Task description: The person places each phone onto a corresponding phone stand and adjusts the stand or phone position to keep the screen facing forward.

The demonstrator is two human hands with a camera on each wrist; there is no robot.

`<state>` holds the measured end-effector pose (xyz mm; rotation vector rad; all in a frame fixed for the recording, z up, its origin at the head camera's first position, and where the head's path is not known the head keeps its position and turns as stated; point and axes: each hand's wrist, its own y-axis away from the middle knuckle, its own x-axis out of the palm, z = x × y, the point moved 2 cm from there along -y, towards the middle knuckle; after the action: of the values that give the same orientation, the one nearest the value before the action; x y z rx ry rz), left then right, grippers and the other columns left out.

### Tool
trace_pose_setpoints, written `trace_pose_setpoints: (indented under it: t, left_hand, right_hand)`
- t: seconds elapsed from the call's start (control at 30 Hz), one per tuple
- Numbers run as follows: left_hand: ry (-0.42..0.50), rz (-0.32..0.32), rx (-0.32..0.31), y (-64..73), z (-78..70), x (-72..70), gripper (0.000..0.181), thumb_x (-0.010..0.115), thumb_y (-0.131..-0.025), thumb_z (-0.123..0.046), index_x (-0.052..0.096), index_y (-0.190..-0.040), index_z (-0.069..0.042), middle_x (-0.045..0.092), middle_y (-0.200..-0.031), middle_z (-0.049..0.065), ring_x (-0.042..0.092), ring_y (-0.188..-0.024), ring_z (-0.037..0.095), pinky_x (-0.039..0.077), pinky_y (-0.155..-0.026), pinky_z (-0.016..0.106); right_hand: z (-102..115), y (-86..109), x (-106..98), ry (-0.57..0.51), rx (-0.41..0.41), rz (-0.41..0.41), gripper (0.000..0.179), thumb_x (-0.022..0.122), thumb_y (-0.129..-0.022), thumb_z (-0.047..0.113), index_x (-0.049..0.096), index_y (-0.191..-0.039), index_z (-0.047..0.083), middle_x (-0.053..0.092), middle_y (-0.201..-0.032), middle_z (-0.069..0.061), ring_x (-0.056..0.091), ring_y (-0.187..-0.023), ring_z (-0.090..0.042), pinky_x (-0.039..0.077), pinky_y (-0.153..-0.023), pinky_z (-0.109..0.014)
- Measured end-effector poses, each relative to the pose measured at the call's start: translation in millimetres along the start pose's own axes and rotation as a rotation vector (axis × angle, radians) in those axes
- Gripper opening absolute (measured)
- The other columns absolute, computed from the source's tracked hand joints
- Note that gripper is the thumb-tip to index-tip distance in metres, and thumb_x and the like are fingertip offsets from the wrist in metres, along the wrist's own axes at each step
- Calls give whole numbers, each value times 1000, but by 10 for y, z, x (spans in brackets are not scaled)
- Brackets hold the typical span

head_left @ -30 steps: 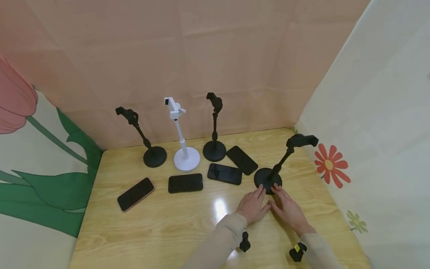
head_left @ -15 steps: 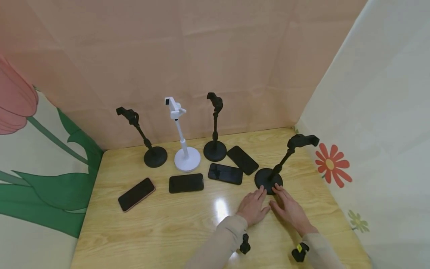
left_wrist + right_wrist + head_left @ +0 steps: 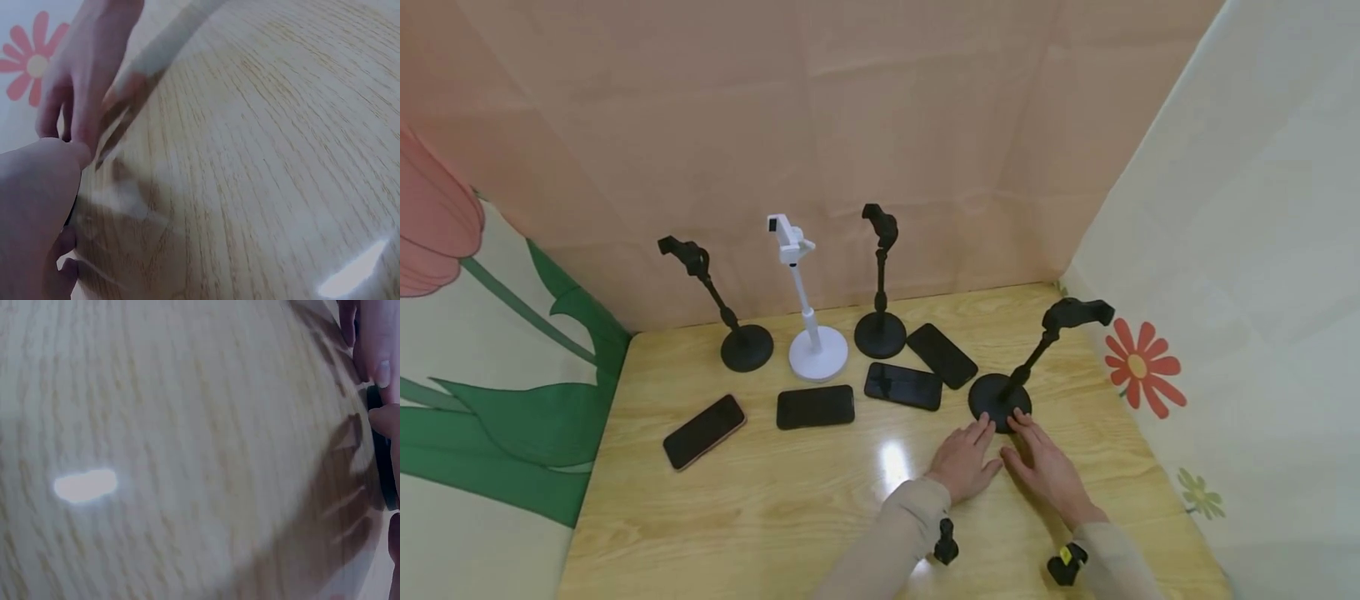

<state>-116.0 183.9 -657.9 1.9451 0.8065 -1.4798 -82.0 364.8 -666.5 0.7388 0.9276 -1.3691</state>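
Observation:
At the right of the table in the head view stands a black phone stand (image 3: 1032, 360) with a round base and a bent clamp head. My left hand (image 3: 964, 460) lies with extended fingers, its fingertips at the near left edge of that base. Beside it, my right hand (image 3: 1049, 471) has its fingertips on the near right edge of the base, and the two thumbs come close together. The left wrist view shows the left hand (image 3: 31, 206) covering most of the base. Only a dark strip of the base (image 3: 382, 456) appears in the right wrist view.
Two more black stands, left (image 3: 747, 348) and middle (image 3: 880, 333), and a white stand (image 3: 817, 353) line the back of the wooden table (image 3: 737, 533). Phones lie before them: a pink-edged one (image 3: 704, 432), two dark ones (image 3: 816, 407) (image 3: 903, 386), and a slanted one (image 3: 942, 356).

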Motion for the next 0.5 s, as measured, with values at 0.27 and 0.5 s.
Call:
trace_pose_setpoints:
  t: [0.27, 0.5]
  left_hand:
    - [50, 4, 23, 123, 103, -75, 69, 42, -108, -53, 30, -163, -12, 26, -170, 5, 33, -152, 12, 35, -120, 27]
    - [145, -29, -8, 369, 250, -241, 69, 43, -108, -54, 30, -164, -15, 27, -170, 7, 44, -146, 16, 43, -115, 30]
  right_hand:
    - [12, -25, 54, -14, -67, -81, 64, 74, -97, 27, 50, -149, 0, 40, -161, -23, 39, -145, -47, 38, -110, -66]
    - [216, -121, -1, 11, -200, -262, 58, 82, -86, 11, 61, -137, -3, 53, -148, -26, 52, -133, -47, 41, -111, -58]
